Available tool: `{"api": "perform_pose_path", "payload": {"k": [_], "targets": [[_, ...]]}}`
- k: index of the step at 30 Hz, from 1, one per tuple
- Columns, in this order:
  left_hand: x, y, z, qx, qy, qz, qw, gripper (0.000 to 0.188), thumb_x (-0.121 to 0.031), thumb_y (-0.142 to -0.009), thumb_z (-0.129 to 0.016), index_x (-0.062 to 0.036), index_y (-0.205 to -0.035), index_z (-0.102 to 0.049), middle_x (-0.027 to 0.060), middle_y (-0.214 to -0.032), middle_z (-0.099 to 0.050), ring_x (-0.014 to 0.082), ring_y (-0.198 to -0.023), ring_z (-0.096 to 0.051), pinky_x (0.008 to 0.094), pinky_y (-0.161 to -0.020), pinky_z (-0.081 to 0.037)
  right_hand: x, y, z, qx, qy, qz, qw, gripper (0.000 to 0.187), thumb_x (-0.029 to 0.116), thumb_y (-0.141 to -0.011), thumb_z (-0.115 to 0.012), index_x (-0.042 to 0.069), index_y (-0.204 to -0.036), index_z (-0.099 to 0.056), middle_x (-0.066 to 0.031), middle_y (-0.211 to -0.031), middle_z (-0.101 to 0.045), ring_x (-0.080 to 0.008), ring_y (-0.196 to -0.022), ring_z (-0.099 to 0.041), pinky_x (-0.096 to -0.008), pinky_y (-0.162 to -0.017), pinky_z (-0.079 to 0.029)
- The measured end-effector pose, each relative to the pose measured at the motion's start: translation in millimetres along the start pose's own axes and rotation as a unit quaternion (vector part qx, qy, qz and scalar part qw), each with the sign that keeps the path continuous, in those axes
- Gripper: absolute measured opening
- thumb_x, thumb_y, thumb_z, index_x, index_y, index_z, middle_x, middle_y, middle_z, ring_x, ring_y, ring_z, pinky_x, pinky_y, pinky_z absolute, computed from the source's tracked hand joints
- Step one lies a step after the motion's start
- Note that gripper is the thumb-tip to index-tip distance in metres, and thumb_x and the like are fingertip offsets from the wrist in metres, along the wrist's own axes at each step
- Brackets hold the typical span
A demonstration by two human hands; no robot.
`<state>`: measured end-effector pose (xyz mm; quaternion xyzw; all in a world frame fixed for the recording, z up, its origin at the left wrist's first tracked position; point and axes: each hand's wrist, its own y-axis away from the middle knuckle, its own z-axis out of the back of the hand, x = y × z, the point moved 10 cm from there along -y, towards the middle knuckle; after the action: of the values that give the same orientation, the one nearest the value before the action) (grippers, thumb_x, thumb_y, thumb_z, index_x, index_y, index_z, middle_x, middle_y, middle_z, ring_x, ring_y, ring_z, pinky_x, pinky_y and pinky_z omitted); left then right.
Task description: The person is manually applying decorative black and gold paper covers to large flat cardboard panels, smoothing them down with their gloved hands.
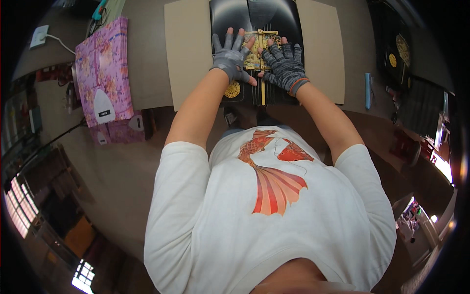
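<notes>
A glossy black case or box (230,14) lies at the top middle. Down its centre run a gold ornamental fitting (261,32) and several thin lines that look like cords or strings. My left hand (226,59), in a grey glove with bare fingertips, rests flat on the left part, fingers spread. On the right part lies my right hand (285,66) in a dark mottled fingerless glove, fingers a little apart, tips near the gold fitting. Neither hand grips anything. A round gold medallion (232,89) shows below my left hand; the gloves hide some of the surface.
Beneath the black piece lies a beige cardboard sheet (188,54) on the table. A stack of purple floral packages (102,68) sits at the left edge, with a white corded device (39,36) beyond. To the right are a light-blue strip (368,90) and dark pieces with gold medallions (393,60).
</notes>
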<state>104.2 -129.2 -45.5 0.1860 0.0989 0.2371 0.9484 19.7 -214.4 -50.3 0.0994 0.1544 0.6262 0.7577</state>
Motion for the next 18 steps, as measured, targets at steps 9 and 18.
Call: {"api": "perform_pose_path", "payload": {"k": [9,18], "targets": [[-0.7,-2.8,3.7,0.002,0.000,-0.002,1.000,0.144,-0.081,-0.042,-0.075,-0.0230,-0.157,-0.010,0.0159,-0.163,-0.004,0.0408,-0.149,0.005,0.0698,-0.110,0.003,-2.2,-2.1,-3.7,-0.019,-0.025,0.009,0.999,0.088,0.075,-0.081,-0.049,0.027,-0.152,-0.029,-0.0077,-0.162,-0.017,-0.0391,-0.149,-0.006,-0.0651,-0.114,-0.003],[-0.4,-2.7,9.0,0.002,0.013,-0.007,1.000,0.144,-0.081,-0.040,-0.075,-0.0215,-0.157,-0.014,0.0171,-0.163,-0.005,0.0425,-0.148,0.003,0.0702,-0.110,0.002,-1.7,-0.4,3.6,-0.013,-0.046,0.023,0.999,0.087,0.071,-0.082,-0.051,0.024,-0.152,-0.030,-0.0108,-0.161,-0.017,-0.0416,-0.148,-0.006,-0.0664,-0.113,-0.002]]}}
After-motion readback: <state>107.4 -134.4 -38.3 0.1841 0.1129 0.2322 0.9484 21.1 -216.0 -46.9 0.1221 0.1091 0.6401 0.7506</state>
